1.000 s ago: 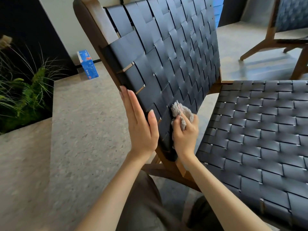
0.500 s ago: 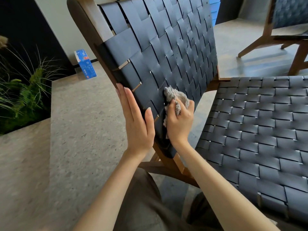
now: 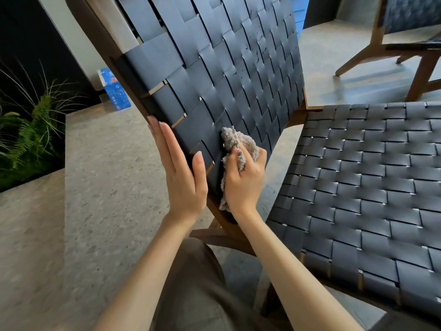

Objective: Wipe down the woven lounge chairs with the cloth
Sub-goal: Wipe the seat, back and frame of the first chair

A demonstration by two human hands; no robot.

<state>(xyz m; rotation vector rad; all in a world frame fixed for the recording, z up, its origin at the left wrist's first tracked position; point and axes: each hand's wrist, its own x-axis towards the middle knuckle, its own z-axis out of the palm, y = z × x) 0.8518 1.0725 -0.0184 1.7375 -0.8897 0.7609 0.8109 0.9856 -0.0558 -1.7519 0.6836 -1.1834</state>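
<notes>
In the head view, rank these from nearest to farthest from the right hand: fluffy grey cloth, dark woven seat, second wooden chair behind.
1. Fluffy grey cloth, gripped in the right hand.
2. Dark woven seat, just to its right.
3. Second wooden chair, far back right.

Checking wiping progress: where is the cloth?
Head view, centre: the cloth in the right hand presses the lower backrest, beside the left hand.

blue box [image 3: 114,90], white print on it unreadable
</notes>
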